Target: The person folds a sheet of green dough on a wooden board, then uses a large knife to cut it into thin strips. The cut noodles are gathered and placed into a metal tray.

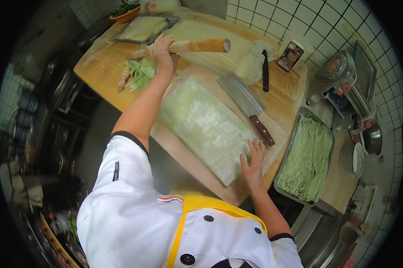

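Note:
My left hand [163, 47] is wrapped round a thick wooden rolling pin [202, 46], held at the far side of the table with its free end pointing right. My right hand [253, 164] rests with fingers spread at the right end of a folded, flour-dusted sheet of pale green dough [201, 127]. Under the dough lies a large pale board [177, 145]. A cleaver [242, 96] lies along the dough's far edge, its brown handle close to my right fingertips.
A metal tray [278, 186] of green noodles stands at the right. Cut green strips [142, 74] lie at the left. Farther back are a tray of pale dough [143, 28], plastic film [251, 67], a black-handled tool [265, 71] and a propped phone [290, 56].

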Available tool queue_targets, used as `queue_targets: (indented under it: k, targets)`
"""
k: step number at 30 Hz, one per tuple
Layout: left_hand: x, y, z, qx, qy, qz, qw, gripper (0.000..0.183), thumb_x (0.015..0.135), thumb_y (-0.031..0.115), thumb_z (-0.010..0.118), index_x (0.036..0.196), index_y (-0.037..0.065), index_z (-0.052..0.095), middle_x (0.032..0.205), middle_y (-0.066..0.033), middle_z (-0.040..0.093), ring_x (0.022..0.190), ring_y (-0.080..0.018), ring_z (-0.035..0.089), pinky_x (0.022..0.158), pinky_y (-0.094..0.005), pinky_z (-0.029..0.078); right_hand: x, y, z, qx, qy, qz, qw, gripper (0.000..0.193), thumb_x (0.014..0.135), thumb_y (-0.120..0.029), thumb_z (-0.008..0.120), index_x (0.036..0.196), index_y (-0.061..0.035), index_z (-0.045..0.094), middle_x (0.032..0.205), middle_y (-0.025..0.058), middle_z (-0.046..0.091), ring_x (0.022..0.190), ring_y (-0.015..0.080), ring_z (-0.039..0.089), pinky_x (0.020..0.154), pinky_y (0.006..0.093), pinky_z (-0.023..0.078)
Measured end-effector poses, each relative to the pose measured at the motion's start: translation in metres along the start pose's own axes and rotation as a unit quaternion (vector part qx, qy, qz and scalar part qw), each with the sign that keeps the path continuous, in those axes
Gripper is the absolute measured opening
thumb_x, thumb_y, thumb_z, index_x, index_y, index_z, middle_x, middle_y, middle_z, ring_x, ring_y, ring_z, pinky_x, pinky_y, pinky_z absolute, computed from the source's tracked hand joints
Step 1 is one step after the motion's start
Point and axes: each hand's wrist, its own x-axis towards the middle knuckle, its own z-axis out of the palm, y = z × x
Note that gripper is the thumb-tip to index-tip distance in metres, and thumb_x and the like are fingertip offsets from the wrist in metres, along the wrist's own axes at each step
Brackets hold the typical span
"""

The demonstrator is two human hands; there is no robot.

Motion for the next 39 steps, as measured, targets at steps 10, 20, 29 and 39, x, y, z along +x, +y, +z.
queue_targets:
  k: [10, 20, 29, 39]
  targets:
    - [-0.16, 0.173, -0.033, -0.045, -0.404, 0.104, 0.908, 0.032, 0.07, -0.001, 0.058, 0.099, 0.013, 0.057, 0.12, -0.0065, 0.052, 0.124, -0.0275, 0.041, 0.109, -0.0583, 0.013, 0.046, -0.005, -0.075, 0.562, -0.289, 0.187, 0.753, 0.058, 0.092, -0.038, 0.046, 0.137, -0.0024, 0.035, 0.118, 0.0102, 0.054, 0.095, 0.0188, 0.057, 0.081, 0.0323, 0.047]
    - [-0.138, 0.126, -0.033, -0.071, -0.303, -0.311, 0.898, 0.057, 0.069, -0.002, 0.063, 0.124, 0.012, 0.052, 0.141, -0.0147, 0.03, 0.126, -0.0357, 0.037, 0.1, -0.0388, 0.036, 0.05, -0.061, -0.056, 0.288, -0.337, 0.139, 0.886, 0.044, 0.085, -0.023, 0.061, 0.12, 0.0004, 0.049, 0.084, 0.0095, 0.059, 0.056, 0.0121, 0.053, 0.054, 0.0278, 0.046]
    - [-0.005, -0.044, -0.033, -0.321, -0.132, -0.425, 0.836, 0.022, 0.083, 0.003, 0.048, 0.099, 0.004, 0.063, 0.086, -0.0113, 0.064, 0.071, -0.0204, 0.06, 0.06, -0.0307, 0.049, 0.05, -0.033, -0.088, -0.008, -0.15, -0.005, 0.989, 0.055, 0.074, -0.018, 0.068, 0.124, -0.0035, 0.049, 0.097, 0.0236, 0.062, 0.091, 0.0383, 0.06, 0.08, 0.041, 0.047]
    - [-0.122, 0.036, -0.012, 0.103, -0.369, -0.117, 0.916, 0.062, 0.086, 0.034, 0.055, 0.14, 0.011, 0.033, 0.145, -0.0165, 0.03, 0.134, -0.0313, 0.026, 0.11, -0.0422, 0.021, 0.024, 0.021, -0.115, 0.165, -0.127, 0.095, 0.973, 0.054, 0.075, -0.01, 0.068, 0.125, -0.0013, 0.049, 0.095, 0.02, 0.064, 0.086, 0.0205, 0.063, 0.076, 0.0299, 0.048]
